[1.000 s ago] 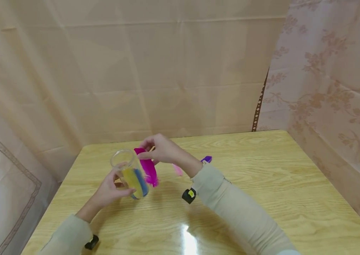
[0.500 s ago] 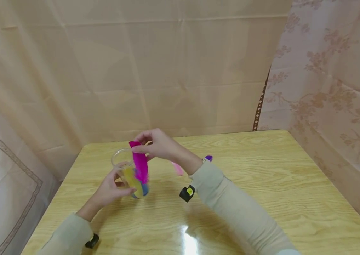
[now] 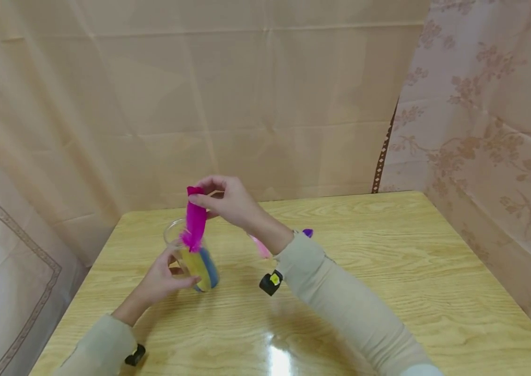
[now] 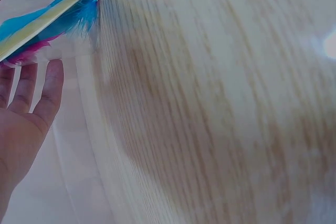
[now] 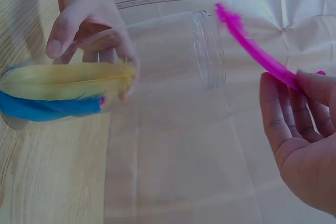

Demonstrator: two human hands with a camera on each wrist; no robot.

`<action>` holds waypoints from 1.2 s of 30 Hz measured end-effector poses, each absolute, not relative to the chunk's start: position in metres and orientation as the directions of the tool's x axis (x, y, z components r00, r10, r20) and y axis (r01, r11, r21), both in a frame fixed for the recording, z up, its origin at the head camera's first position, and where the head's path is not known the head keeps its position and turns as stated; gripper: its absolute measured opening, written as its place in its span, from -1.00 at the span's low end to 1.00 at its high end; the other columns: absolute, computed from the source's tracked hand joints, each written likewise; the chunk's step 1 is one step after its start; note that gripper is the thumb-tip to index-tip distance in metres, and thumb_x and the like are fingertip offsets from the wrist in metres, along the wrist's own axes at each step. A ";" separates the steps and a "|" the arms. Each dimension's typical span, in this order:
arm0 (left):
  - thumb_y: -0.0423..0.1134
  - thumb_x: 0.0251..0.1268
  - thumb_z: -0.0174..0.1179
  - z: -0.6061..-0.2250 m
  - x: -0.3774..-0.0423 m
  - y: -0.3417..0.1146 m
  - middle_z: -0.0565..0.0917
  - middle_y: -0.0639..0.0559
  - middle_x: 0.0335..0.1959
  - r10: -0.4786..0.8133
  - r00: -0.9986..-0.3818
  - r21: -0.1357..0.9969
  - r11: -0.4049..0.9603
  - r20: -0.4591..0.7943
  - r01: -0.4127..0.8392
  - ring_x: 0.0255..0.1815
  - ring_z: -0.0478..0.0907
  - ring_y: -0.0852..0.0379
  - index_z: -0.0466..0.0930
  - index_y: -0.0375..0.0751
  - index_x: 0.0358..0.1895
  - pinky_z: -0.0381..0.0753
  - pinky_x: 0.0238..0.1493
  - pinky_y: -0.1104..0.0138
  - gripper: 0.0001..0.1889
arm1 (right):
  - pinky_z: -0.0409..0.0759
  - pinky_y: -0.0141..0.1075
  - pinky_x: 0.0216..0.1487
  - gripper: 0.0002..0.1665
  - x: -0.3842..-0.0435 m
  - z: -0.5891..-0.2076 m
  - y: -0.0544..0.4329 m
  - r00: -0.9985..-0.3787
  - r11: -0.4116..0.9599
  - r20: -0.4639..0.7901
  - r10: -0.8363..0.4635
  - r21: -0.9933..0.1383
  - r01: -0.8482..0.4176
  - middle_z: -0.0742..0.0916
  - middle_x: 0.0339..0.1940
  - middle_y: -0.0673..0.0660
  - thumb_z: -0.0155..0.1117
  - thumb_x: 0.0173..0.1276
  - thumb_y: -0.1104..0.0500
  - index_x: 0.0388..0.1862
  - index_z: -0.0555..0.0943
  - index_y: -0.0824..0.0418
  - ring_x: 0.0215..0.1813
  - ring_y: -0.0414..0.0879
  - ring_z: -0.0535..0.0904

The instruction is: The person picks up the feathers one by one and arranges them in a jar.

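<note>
My left hand (image 3: 164, 279) grips a clear plastic jar (image 5: 163, 51) round its side, tilting it a little on the table. Inside lie a yellow feather (image 5: 68, 80) and a blue feather (image 5: 52, 107), and a bit of magenta (image 4: 34, 51) shows among them in the left wrist view. Between thumb and fingers, my right hand (image 3: 229, 201) pinches a magenta feather (image 3: 196, 222) by one end. The feather hangs with its fluffy end close by the jar's open mouth, overlapping the rim in the head view. In the right wrist view that end is just outside the rim.
A pink feather (image 3: 261, 247) lies on the wooden table (image 3: 387, 282) under my right forearm. Farther right, a purple feather (image 3: 308, 233) shows partly behind the sleeve. Cloth curtains (image 3: 265, 104) hang along the table's back and sides.
My right hand has risen and moved left, carrying the magenta feather from beside the jar up to its mouth. The left hand and jar have stayed nearly still.
</note>
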State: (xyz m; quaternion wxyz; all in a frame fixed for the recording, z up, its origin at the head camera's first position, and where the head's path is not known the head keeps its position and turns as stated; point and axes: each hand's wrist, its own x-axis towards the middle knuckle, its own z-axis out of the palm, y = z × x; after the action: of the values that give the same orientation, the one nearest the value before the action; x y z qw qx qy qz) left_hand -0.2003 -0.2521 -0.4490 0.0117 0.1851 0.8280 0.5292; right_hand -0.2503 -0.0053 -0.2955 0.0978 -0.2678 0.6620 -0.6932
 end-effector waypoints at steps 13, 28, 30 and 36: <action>-0.42 0.06 0.53 -0.451 -0.203 -0.249 0.50 -0.16 0.19 0.336 -0.922 0.888 0.339 0.194 0.311 -0.01 0.54 -0.02 0.37 -0.27 0.22 0.66 -0.04 0.23 -0.34 | 0.72 -0.23 -0.19 -0.78 -0.251 -0.292 -0.015 -0.849 -0.103 0.392 -0.356 -0.919 -0.381 0.75 -0.18 0.11 0.40 0.40 0.21 -0.02 0.69 0.25 -0.21 -0.06 0.67; -0.40 0.08 0.53 -0.448 -0.203 -0.246 0.47 -0.17 0.24 0.342 -0.922 0.894 0.332 0.183 0.301 -0.04 0.54 -0.04 0.39 -0.27 0.10 0.66 -0.03 0.20 -0.43 | 0.69 -0.30 -0.18 -0.82 -0.252 -0.296 -0.029 -0.775 -0.083 0.447 -0.447 -0.883 -0.462 0.76 -0.21 0.10 0.41 0.37 0.28 -0.08 0.70 0.29 -0.23 -0.10 0.70; -0.39 0.08 0.53 -0.448 -0.203 -0.246 0.50 -0.18 0.19 0.340 -0.925 0.898 0.336 0.168 0.286 -0.02 0.53 -0.03 0.37 -0.23 0.22 0.65 -0.02 0.19 -0.35 | 0.70 -0.30 -0.16 -0.81 -0.251 -0.296 -0.030 -0.774 -0.081 0.436 -0.460 -0.888 -0.453 0.76 -0.18 0.12 0.41 0.38 0.28 -0.06 0.70 0.30 -0.22 -0.09 0.71; -0.37 0.08 0.54 -0.447 -0.202 -0.245 0.52 -0.19 0.19 0.322 -0.938 0.907 0.345 0.128 0.242 0.11 0.49 -0.02 0.30 -0.20 0.39 0.63 0.02 0.20 -0.20 | 0.71 -0.29 -0.15 -0.81 -0.249 -0.297 -0.033 -0.765 -0.078 0.403 -0.502 -0.902 -0.425 0.75 -0.17 0.11 0.40 0.38 0.30 -0.05 0.69 0.29 -0.24 -0.09 0.71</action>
State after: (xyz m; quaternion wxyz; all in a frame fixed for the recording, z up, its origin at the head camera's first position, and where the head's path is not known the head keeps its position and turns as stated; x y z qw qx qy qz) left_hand -0.2018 -0.2445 -0.4470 0.0366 0.1722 0.8194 0.5456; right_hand -0.2495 -0.0331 -0.2971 0.0298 -0.3416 0.6785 -0.6497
